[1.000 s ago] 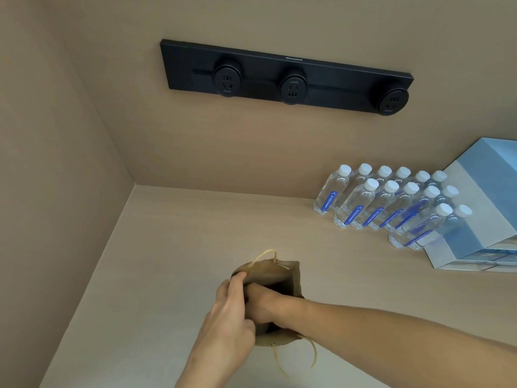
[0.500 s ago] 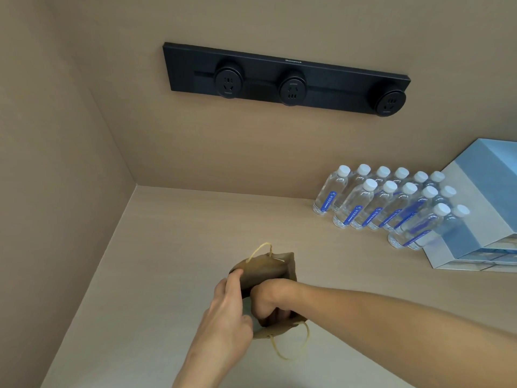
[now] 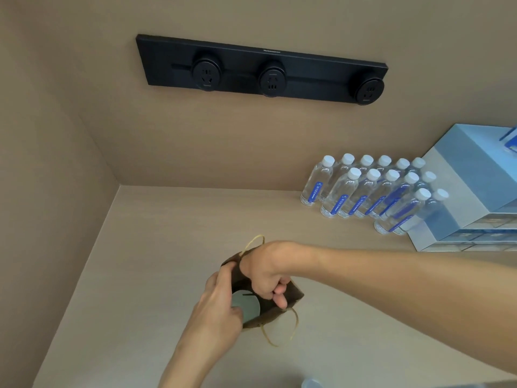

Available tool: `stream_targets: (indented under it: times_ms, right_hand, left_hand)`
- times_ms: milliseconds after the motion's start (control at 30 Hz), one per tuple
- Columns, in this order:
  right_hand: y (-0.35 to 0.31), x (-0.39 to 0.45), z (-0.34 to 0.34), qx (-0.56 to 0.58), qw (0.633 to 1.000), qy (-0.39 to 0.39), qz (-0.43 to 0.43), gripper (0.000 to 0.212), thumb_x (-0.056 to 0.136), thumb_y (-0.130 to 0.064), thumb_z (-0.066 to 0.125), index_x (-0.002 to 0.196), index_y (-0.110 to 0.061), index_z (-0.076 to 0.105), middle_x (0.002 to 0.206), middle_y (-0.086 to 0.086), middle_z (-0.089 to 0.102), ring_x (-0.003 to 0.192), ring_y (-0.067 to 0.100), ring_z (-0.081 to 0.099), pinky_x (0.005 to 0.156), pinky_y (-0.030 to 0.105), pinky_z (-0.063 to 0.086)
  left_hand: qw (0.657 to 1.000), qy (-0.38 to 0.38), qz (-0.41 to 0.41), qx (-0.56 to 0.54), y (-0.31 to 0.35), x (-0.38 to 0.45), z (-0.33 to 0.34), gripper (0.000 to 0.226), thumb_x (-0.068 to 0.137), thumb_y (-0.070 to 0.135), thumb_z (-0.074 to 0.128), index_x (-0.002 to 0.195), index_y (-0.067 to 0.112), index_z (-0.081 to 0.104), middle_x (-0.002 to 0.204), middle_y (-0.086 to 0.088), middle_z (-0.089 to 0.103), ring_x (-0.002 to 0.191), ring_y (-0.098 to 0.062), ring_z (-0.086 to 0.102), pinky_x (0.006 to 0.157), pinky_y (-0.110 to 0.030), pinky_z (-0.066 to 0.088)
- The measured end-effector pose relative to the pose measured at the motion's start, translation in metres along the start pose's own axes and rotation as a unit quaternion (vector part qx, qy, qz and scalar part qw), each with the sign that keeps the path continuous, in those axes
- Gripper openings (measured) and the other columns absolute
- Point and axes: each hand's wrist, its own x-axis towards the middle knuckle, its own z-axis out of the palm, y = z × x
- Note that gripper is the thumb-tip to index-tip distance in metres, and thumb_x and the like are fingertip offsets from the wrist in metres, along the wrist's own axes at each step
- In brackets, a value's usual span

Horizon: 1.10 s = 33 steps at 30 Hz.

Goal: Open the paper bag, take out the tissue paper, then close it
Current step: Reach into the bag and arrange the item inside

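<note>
Up came the right hand (image 3: 265,271) since half a second back, when it sat deeper in the paper bag (image 3: 268,306); now it was curled over the bag's far rim, fingers (image 3: 279,296) hooked around the brown edge and closed on it. With that pull the mouth gaped wider, and a pale round shape, most likely the tissue paper (image 3: 247,305), showed inside. At seven o'clock of the bag the left hand (image 3: 221,312) pinched the near-left wall, thumb up on the rim, holding the bag steady. One twine handle (image 3: 282,330) drooped onto the bench (image 3: 140,261) at five o'clock, the other (image 3: 253,243) stuck up at twelve. By the look of it, opening was as good as done and the tissue paper had not yet been drawn out; it remained inside the bag. Farther off at two o'clock stood the water bottles (image 3: 372,189), a blue-and-white box (image 3: 470,186) beside them, and high at twelve the black socket strip (image 3: 260,70) on the wall.
</note>
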Motion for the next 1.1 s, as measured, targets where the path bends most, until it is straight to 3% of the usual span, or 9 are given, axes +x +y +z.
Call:
stream_targets:
  times_ms: [67, 167, 333, 433, 500, 667, 833, 967, 1100]
  right_hand:
    - [-0.006, 0.009, 0.009, -0.006, 1.000, -0.014, 0.007, 0.021, 0.090, 0.008, 0.044, 0.112, 0.010, 0.046, 0.093, 0.018, 0.074, 0.044, 0.013, 0.047, 0.030, 0.013, 0.036]
    - [-0.014, 0.031, 0.027, -0.032, 0.999, -0.039, 0.016, 0.032, 0.094, 0.006, 0.039, 0.119, 0.014, 0.057, 0.121, 0.014, 0.071, 0.053, 0.012, 0.047, 0.039, 0.017, 0.038]
    - [-0.014, 0.053, 0.041, 0.014, 0.999, 0.002, 0.051, 0.034, 0.098, -0.007, 0.045, 0.128, 0.009, 0.053, 0.112, 0.022, 0.065, 0.050, 0.022, 0.047, 0.045, 0.027, 0.041]
    - [-0.009, 0.048, 0.040, -0.015, 0.999, 0.023, 0.039, 0.038, 0.095, 0.001, 0.048, 0.132, 0.010, 0.045, 0.120, 0.021, 0.070, 0.049, 0.020, 0.051, 0.029, 0.019, 0.040]
    - [-0.005, 0.047, 0.039, -0.025, 0.998, 0.041, 0.037, 0.042, 0.094, 0.002, 0.048, 0.135, 0.009, 0.042, 0.111, 0.021, 0.074, 0.047, 0.020, 0.054, 0.027, 0.014, 0.036]
    - [-0.007, 0.046, 0.042, 0.012, 0.995, 0.078, 0.065, 0.032, 0.095, -0.006, 0.050, 0.124, 0.008, 0.055, 0.068, 0.020, 0.060, 0.048, 0.025, 0.053, 0.046, 0.030, 0.046]
    - [-0.014, 0.047, 0.040, 0.030, 0.995, 0.088, 0.033, 0.041, 0.094, -0.003, 0.053, 0.135, 0.003, 0.048, 0.121, 0.021, 0.066, 0.062, 0.030, 0.063, 0.044, 0.030, 0.044]
    - [-0.012, 0.044, 0.043, 0.033, 0.993, 0.110, 0.006, 0.037, 0.094, -0.001, 0.053, 0.131, 0.002, 0.051, 0.122, 0.023, 0.063, 0.050, 0.026, 0.050, 0.042, 0.031, 0.042]
    - [-0.011, 0.027, 0.038, 0.013, 0.995, 0.096, -0.003, 0.027, 0.094, 0.000, 0.053, 0.121, 0.004, 0.056, 0.101, 0.022, 0.065, 0.048, 0.025, 0.052, 0.045, 0.033, 0.047]
  left_hand:
    - [1.000, -0.002, 0.012, -0.002, -0.001, 0.000, 0.001, 0.078, 0.077, -0.003, 0.044, 0.139, 0.042, 0.031, 0.139, 0.004, 0.047, 0.117, -0.020, 0.052, 0.092, -0.035, 0.051]
    - [1.000, -0.005, 0.031, 0.001, -0.003, 0.001, 0.002, 0.079, 0.076, -0.004, 0.046, 0.139, 0.042, 0.032, 0.142, 0.006, 0.045, 0.122, -0.015, 0.048, 0.098, -0.031, 0.046]
    - [1.000, -0.010, 0.025, -0.001, -0.009, 0.003, 0.000, 0.082, 0.076, -0.005, 0.048, 0.141, 0.041, 0.030, 0.145, 0.004, 0.042, 0.126, -0.016, 0.045, 0.103, -0.032, 0.042]
    - [1.000, -0.010, 0.025, -0.005, -0.011, 0.005, 0.001, 0.082, 0.077, -0.004, 0.049, 0.142, 0.041, 0.029, 0.145, 0.004, 0.042, 0.123, -0.017, 0.046, 0.097, -0.027, 0.041]
    - [0.999, -0.012, 0.029, -0.008, -0.011, 0.006, 0.003, 0.082, 0.077, -0.004, 0.049, 0.142, 0.040, 0.030, 0.146, 0.004, 0.041, 0.124, -0.016, 0.045, 0.096, -0.025, 0.039]
    - [0.999, -0.011, 0.036, -0.005, -0.010, 0.006, 0.006, 0.081, 0.077, -0.005, 0.047, 0.142, 0.041, 0.029, 0.148, 0.004, 0.039, 0.126, -0.016, 0.043, 0.097, -0.024, 0.037]
    - [0.999, -0.008, 0.032, -0.010, -0.009, 0.006, 0.005, 0.079, 0.077, -0.002, 0.047, 0.140, 0.042, 0.029, 0.146, 0.005, 0.039, 0.120, -0.014, 0.043, 0.097, -0.028, 0.041]
    - [0.999, -0.001, 0.044, -0.021, -0.007, 0.004, 0.004, 0.076, 0.080, 0.001, 0.048, 0.137, 0.048, 0.031, 0.143, 0.006, 0.043, 0.119, -0.017, 0.047, 0.095, -0.032, 0.046]
    - [0.996, 0.007, 0.073, -0.050, -0.005, 0.001, 0.000, 0.069, 0.089, 0.010, 0.052, 0.120, 0.069, 0.033, 0.125, -0.012, 0.058, 0.086, -0.015, 0.051, 0.071, -0.027, 0.046]
